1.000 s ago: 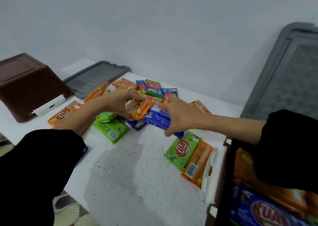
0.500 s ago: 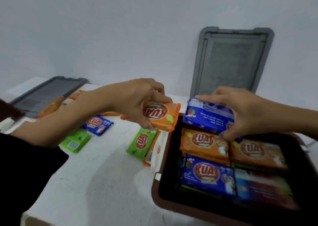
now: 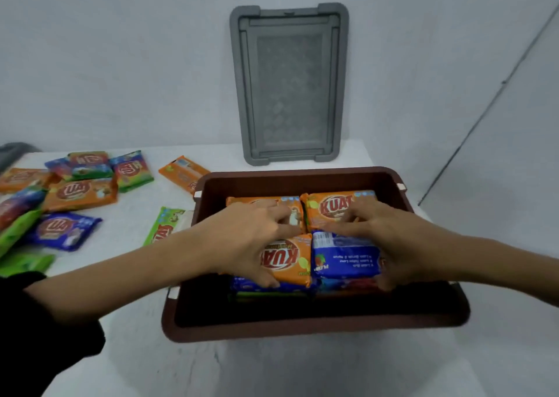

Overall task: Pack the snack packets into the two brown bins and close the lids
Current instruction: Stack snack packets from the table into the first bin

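Note:
An open brown bin [image 3: 314,330] stands in front of me with several snack packets stacked inside. My left hand [image 3: 251,239] grips an orange packet [image 3: 290,260] between thumb and fingers, low in the bin on top of the near-left stack. My right hand [image 3: 387,239] grips a blue packet [image 3: 344,257] lying back side up right beside it. Two more orange packets [image 3: 335,209] fill the far half of the bin, partly under my fingers. The bin's grey lid [image 3: 289,85] leans upright against the wall behind it.
Several loose packets, orange [image 3: 80,194], blue [image 3: 60,230] and green [image 3: 160,227], lie scattered on the white table [image 3: 272,369] left of the bin. One orange packet [image 3: 183,173] lies by the bin's far left corner. A dark object shows at the far left edge.
Both hands carried their packets from the pile on the left over the bin and lowered them side by side onto the stacks inside. My view swung right, and the second brown bin left the frame.

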